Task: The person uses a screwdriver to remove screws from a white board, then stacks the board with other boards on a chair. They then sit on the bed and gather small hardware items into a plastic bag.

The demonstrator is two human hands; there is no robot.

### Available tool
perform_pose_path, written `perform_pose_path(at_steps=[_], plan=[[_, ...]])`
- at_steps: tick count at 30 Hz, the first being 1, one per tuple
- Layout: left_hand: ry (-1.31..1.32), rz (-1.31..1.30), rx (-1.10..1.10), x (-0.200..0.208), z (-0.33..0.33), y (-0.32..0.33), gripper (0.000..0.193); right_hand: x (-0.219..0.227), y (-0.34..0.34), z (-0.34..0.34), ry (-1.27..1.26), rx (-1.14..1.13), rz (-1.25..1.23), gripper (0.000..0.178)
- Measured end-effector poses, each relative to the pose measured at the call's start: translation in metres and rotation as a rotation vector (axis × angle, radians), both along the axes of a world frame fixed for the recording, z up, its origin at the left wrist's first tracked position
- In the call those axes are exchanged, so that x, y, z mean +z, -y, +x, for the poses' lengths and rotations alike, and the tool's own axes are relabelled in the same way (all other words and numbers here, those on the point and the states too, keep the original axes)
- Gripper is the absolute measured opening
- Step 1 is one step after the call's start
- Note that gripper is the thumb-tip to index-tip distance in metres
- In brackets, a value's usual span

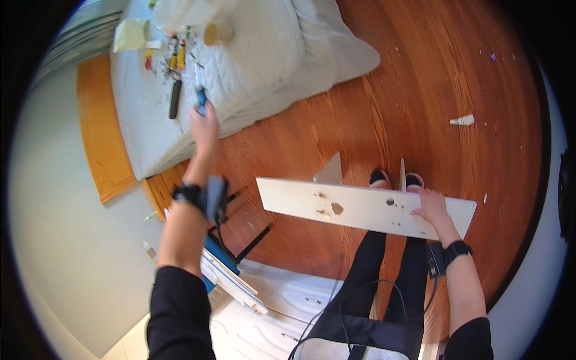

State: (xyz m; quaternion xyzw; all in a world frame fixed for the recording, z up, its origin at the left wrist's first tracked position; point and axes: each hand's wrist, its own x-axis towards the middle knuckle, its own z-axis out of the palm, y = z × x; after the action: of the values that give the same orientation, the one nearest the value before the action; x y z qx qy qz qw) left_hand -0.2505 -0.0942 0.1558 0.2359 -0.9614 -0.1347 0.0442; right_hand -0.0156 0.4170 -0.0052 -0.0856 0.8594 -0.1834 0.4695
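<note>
My left hand (pixel 205 127) reaches out over the bed, closed around the blue handle of a screwdriver (pixel 201 98). The shaft points away toward a scatter of small hardware. My right hand (pixel 434 210) grips the right part of a long white board (pixel 366 211), its thumb on the face and its fingers at the far edge. The board lies across above my legs and has several holes, with small metal fittings (pixel 323 195) on its left half. Two white panels stick out past its far side, the left one (pixel 330 169) wider in view.
On the white bed cover (pixel 258 66) lie a black bar-shaped thing (pixel 174 99), yellow-and-red tools (pixel 181 54), a roll of tape (pixel 217 33) and loose hardware. A white scrap (pixel 462 120) lies on the wooden floor. A blue stool (pixel 222 255) with black legs stands at my left, beside white panels (pixel 231 282).
</note>
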Motion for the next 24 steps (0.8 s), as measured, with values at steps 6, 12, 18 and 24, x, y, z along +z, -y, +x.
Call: perform_pose_path(at_steps=[6, 12, 18, 24], plan=[[0.042, -0.257, -0.160, -0.039, 0.020, 0.021, 0.039, -0.024, 0.010, 0.009, 0.105, 0.058, -0.022, 0.052], [0.860, 0.104, -0.354, -0.125, 0.160, -0.045, 0.047, 0.031, 0.017, 0.014, -0.133, -0.069, -0.321, 0.035], [1.444, 0.315, -0.218, -0.215, 0.194, -0.082, 0.053, 0.072, 0.026, 0.001, -0.142, 0.045, -0.284, 0.026], [1.072, 0.803, 0.399, -0.193, 0.220, -0.046, 0.042, 0.115, 0.033, 0.000, -0.231, 0.165, -0.303, 0.021]])
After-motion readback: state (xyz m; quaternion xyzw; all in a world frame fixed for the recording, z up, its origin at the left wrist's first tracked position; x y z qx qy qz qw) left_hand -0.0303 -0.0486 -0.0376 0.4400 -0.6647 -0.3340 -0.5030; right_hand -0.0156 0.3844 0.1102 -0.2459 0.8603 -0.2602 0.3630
